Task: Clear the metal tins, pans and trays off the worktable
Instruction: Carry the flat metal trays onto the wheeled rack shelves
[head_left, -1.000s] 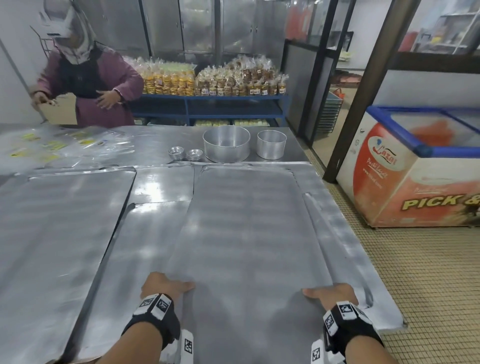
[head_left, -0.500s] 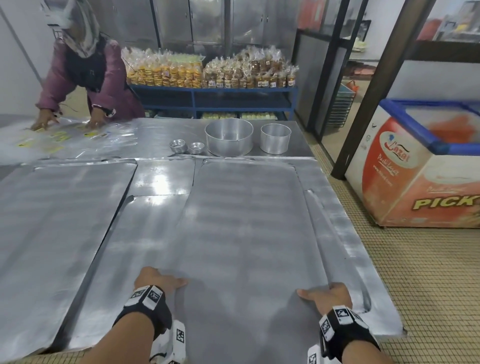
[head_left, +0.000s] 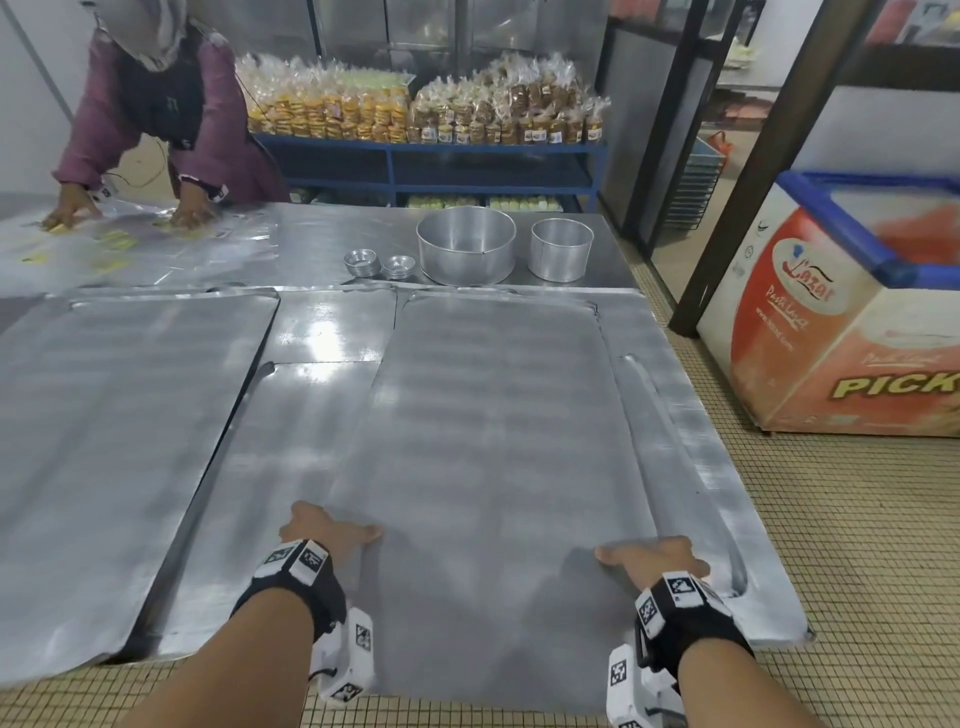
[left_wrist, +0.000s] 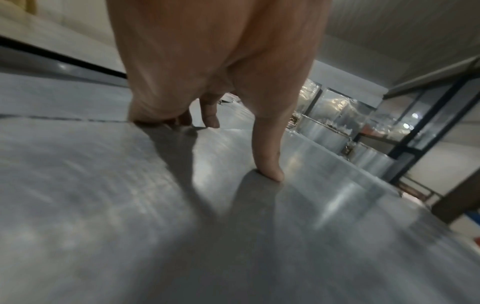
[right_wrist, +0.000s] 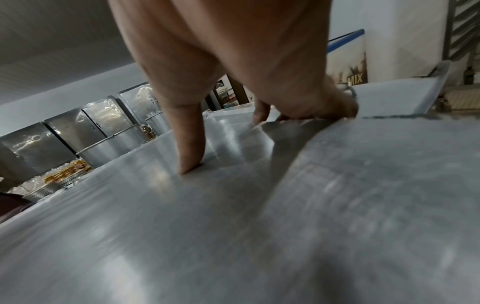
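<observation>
A large flat metal tray (head_left: 493, 441) lies lengthwise on the worktable, its near end sticking out past the table edge towards me. My left hand (head_left: 322, 530) grips its left edge and my right hand (head_left: 654, 561) its right edge. In both wrist views the thumb (left_wrist: 267, 160) (right_wrist: 189, 156) presses on top while the fingers (left_wrist: 179, 121) (right_wrist: 311, 111) curl under the edge. More flat trays lie beneath and beside it (head_left: 104, 441) (head_left: 691, 441). At the far end stand a big round tin (head_left: 466, 244), a smaller round tin (head_left: 561, 249) and two stacks of tiny tins (head_left: 362, 261) (head_left: 398, 266).
Another person (head_left: 156, 119) leans on clear plastic sheets at the table's far left corner. A red and white chest freezer (head_left: 852, 312) stands on the tiled floor to the right. Behind the table is a blue shelf (head_left: 426, 150) stacked with bagged biscuits.
The tray has slid towards me and now overhangs the near table edge, both hands still on its sides. The other person has bent down onto the plastic sheets.
</observation>
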